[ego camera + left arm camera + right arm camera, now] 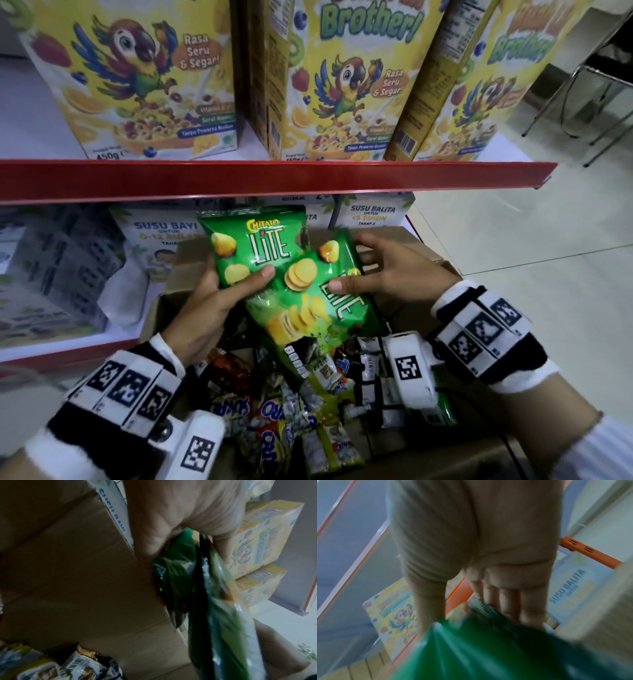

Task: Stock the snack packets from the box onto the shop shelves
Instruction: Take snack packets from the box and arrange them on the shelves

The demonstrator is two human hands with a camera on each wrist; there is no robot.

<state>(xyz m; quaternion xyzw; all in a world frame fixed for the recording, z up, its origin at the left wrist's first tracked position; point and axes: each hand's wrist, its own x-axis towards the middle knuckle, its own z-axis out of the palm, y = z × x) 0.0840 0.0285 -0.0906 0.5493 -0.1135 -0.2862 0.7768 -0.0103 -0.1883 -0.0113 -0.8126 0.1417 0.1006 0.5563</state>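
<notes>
Two green Chitato Lite chip packets are held above the open cardboard box. My left hand grips the upright packet, thumb across its front. My right hand holds the tilted second packet, thumb on the front and fingers behind; it overlaps the first. In the left wrist view my left hand grips green packet foil. The blurred right wrist view shows my right hand holding a green packet. Several mixed snack packets lie in the box.
A red-edged shelf above the box carries yellow parrot cereal boxes. The lower shelf holds white milk-formula boxes behind the carton. Tiled floor and metal chair legs lie to the right.
</notes>
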